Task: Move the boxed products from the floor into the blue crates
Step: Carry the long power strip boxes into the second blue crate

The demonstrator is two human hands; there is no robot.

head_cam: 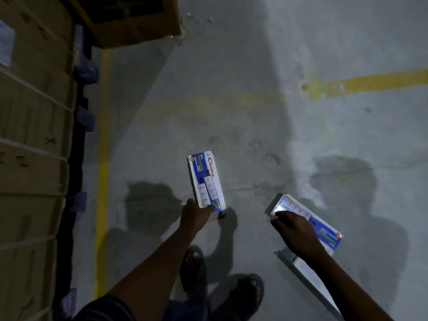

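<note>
Head: box [206, 180] in left grip [195, 215].

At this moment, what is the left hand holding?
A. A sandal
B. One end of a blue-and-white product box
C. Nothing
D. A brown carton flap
B: the left hand grips the near end of a blue-and-white box printed "Choice", while the right hand holds a second box.

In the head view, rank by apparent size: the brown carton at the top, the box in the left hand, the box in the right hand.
1. Brown carton, largest, though cropped by the frame.
2-3. Left-hand box and right-hand box: they look alike; the right hand partly covers its box, so no ranking.
</note>
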